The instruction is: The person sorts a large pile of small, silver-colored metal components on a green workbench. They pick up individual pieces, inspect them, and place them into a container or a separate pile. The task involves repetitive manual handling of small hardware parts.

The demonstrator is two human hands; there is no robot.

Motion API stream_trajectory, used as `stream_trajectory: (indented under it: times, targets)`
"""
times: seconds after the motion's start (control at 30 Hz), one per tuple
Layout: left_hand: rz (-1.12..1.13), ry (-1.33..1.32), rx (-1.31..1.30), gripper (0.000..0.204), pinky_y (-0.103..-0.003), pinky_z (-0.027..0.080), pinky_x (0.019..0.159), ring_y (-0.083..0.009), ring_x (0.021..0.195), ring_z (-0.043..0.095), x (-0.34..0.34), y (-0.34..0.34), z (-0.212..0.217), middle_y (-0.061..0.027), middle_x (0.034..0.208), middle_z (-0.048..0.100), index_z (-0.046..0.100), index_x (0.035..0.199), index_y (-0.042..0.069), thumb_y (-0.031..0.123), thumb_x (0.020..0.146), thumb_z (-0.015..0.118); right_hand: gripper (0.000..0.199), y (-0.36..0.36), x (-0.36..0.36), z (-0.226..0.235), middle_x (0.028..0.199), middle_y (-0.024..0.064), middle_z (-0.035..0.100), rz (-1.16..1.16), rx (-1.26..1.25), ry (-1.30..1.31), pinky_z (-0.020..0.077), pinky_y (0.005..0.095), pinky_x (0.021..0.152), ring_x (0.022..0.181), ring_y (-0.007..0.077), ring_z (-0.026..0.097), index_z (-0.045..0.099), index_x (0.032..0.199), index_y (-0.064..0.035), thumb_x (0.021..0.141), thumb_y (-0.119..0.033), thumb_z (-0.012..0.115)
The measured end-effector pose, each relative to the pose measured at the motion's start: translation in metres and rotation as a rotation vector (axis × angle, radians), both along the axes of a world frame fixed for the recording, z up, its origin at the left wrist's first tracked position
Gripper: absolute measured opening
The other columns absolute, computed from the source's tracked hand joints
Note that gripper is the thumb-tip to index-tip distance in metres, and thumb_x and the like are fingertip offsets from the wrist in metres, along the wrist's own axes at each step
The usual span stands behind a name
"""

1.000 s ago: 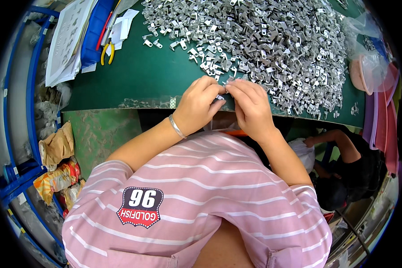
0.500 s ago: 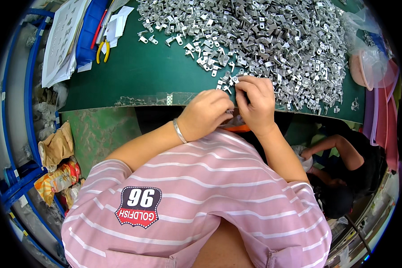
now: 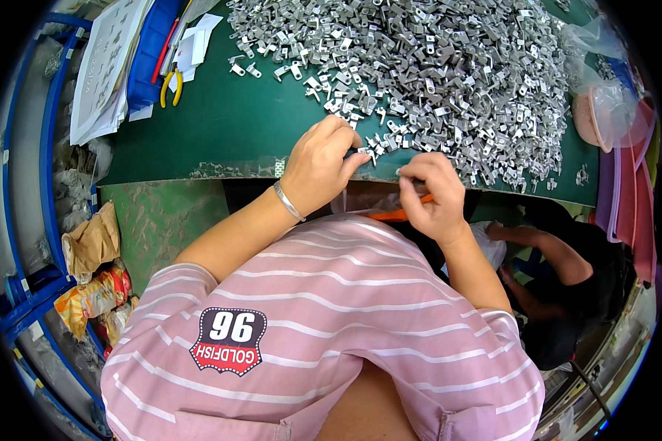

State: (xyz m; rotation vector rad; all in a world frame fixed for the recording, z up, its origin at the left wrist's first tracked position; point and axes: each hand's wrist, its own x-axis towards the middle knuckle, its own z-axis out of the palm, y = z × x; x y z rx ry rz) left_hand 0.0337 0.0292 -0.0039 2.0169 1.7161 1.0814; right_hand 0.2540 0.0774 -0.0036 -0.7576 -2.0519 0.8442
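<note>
A large heap of small silver metal brackets (image 3: 449, 81), bent and with holes, covers much of the green table (image 3: 191, 140). My left hand (image 3: 322, 158) is over the table's near edge, fingers curled and thumb apart from them. Its thumb tip is beside a few loose brackets (image 3: 371, 153) at the heap's near fringe; whether it touches one is unclear. Just off the table edge, my right hand (image 3: 435, 197) has thumb and forefinger drawn together. A small shiny piece, apparently a bracket (image 3: 399, 173), shows at its fingertips, mostly hidden.
Yellow-handled pliers (image 3: 171, 88), papers (image 3: 107, 70) and a blue tray (image 3: 147, 62) lie at the far left. A pink bowl with clear plastic (image 3: 594, 117) stands at the right edge. Another person (image 3: 566, 272) is low at the right. Blue shelving (image 3: 44, 162) lines the left.
My left hand has moved up and left, from below the table edge to the loose brackets. My right hand has drawn back from the heap, down and toward me.
</note>
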Motion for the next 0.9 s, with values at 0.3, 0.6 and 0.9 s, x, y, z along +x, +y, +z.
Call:
stream_trajectory:
  times: [0.3,0.6,0.9]
  targets:
    - [-0.101,-0.126,-0.053,0.020,-0.034,0.053,0.067,-0.0246,0.077,0.064,0.003,-0.007,0.003,-0.0103,0.090,0.062,0.064,0.090,0.002,-0.005,0.075,0.075,0.023,0.008,-0.028,-0.005,0.098,0.0103,0.066,-0.190,0.279,-0.198,0.0495,0.0413,0.074,0.087,0.0306,0.062,0.069,0.100,-0.0042,0.078,-0.006,0.077]
    - [-0.051,-0.253,-0.043,0.019,-0.029,0.050,0.062,-0.0165,0.073,0.061,0.010,-0.010,-0.001,-0.0079,0.095,0.063,0.063,0.092,0.003,-0.003,0.080,0.076,0.023,0.009,-0.025,-0.013,0.095,0.0105,0.065,-0.208,0.215,-0.022,0.0513,0.0382,0.072,0.084,0.0297,0.064,0.069,0.095,-0.0051,0.074,0.002,0.075]
    - [-0.194,-0.322,-0.138,0.024,-0.026,0.053,0.064,-0.0135,0.071,0.064,0.007,-0.021,0.004,-0.0086,0.099,0.064,0.066,0.098,0.001,-0.001,0.079,0.081,0.021,0.006,0.008,0.005,0.091,0.0114,0.062,0.171,0.068,-0.120,0.0516,0.0374,0.071,0.080,0.0290,0.063,0.069,0.097,-0.0029,0.076,0.001,0.071]
